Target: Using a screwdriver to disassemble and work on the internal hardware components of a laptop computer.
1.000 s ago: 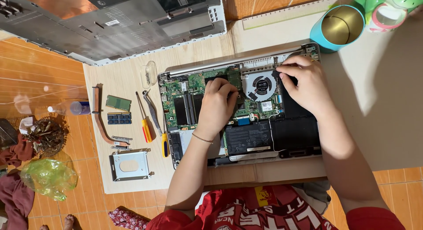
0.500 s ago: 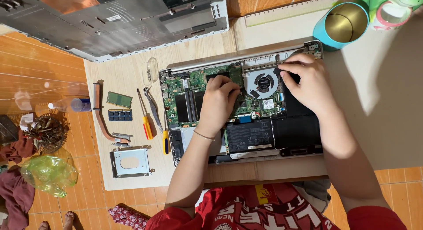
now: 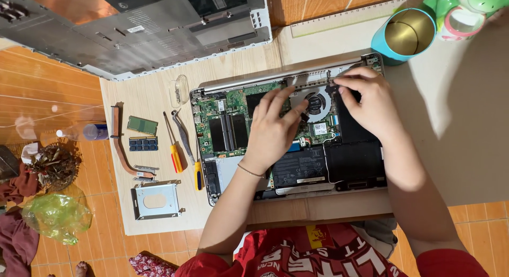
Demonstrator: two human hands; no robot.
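- Hands worked inside an opened laptop [image 3: 297, 144] that lay on a pale wooden board [image 3: 154, 94], its bottom cover off and the green mainboard, black battery and round cooling fan [image 3: 316, 103] exposed.
- The left hand [image 3: 273, 131] lay flat over the mainboard, fingers spread apart and gripping nothing, with the fingertips touching the left edge of the fan.
- The right hand [image 3: 368, 104] sat at the upper right of the laptop, just beside the fan; its fingers were bunched together near the hinge edge, and whether they pinched anything could not be told.
- The removed grey bottom cover [image 3: 138, 27] lay beyond the laptop, at the top left.
- On the board left of the laptop lay tweezers [image 3: 183, 135], a red-and-yellow screwdriver [image 3: 174, 149], a second yellow-handled screwdriver [image 3: 198, 173] just beside the laptop's edge, two memory modules [image 3: 142, 133], a copper heat pipe [image 3: 119, 144] and a metal drive caddy [image 3: 156, 200].
- A teal cup [image 3: 405, 35] with a gold inside stood above the right hand, well apart from it.
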